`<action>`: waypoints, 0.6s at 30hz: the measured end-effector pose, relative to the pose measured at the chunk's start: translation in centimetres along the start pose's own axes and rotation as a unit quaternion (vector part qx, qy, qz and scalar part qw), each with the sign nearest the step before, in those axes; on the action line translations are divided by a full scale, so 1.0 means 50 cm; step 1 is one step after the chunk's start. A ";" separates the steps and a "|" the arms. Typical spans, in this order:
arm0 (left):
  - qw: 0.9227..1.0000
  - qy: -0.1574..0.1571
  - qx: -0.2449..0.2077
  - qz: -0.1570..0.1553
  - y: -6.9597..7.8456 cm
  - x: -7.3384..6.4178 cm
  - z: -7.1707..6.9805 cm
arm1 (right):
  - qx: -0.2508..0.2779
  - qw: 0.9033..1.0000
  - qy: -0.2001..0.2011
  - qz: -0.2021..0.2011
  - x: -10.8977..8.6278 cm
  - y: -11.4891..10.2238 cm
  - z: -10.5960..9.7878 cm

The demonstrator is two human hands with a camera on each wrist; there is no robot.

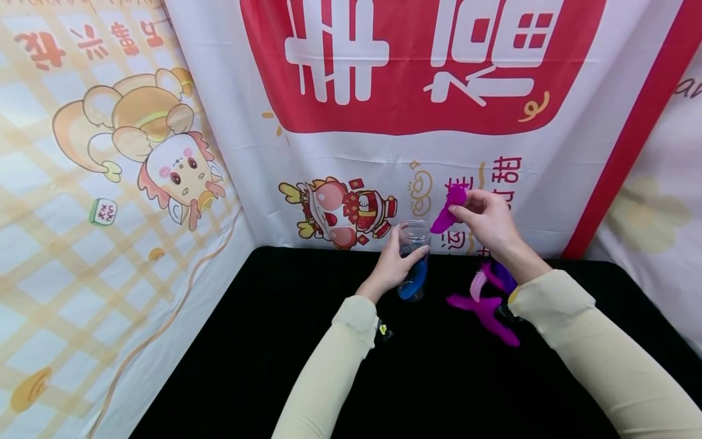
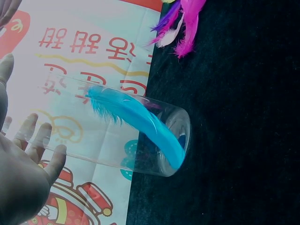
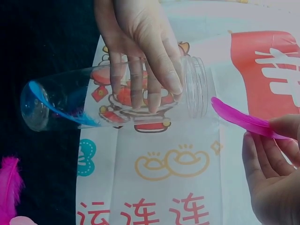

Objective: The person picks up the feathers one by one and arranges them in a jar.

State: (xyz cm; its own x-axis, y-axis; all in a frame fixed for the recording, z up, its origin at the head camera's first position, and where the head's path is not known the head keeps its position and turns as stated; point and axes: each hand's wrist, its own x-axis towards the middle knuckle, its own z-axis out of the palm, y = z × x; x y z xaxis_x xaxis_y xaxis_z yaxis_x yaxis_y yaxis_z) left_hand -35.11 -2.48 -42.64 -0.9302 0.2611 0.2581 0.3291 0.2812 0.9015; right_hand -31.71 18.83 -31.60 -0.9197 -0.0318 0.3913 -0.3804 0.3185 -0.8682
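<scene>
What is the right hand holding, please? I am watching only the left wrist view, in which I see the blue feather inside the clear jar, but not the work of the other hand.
Observer: The right hand pinches a magenta feather.
Operator: Thank you. Has this feather entered the clear jar already?
Observer: No. In the right wrist view, its free tip is just outside the jar's mouth.
Operator: And is this mouth covered by something?
Observer: No, the head view shows it open at the top.
</scene>
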 end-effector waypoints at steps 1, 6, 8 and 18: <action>1.000 0.000 -0.002 0.000 0.000 0.000 0.000 | 0.001 1.000 0.000 -0.001 0.000 0.001 0.000; 1.000 0.002 -0.003 -0.003 0.000 0.001 0.001 | 0.006 1.000 -0.001 -0.008 0.003 0.002 0.001; 1.000 0.003 0.001 -0.003 0.001 0.001 0.001 | 0.009 1.000 0.000 -0.010 0.004 0.001 0.002; 1.000 0.007 0.007 -0.002 0.003 -0.002 0.003 | 0.030 0.999 0.005 -0.014 0.006 -0.002 0.014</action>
State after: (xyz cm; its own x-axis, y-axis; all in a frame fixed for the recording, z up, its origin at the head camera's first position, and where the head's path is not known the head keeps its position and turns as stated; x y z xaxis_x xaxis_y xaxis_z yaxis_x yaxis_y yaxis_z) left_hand -34.96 -2.31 -42.61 -0.9334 0.2480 0.2595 0.3279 0.2949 0.8975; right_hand -32.00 18.13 -31.59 -0.9082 -0.0308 0.4173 -0.4104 0.2611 -0.8737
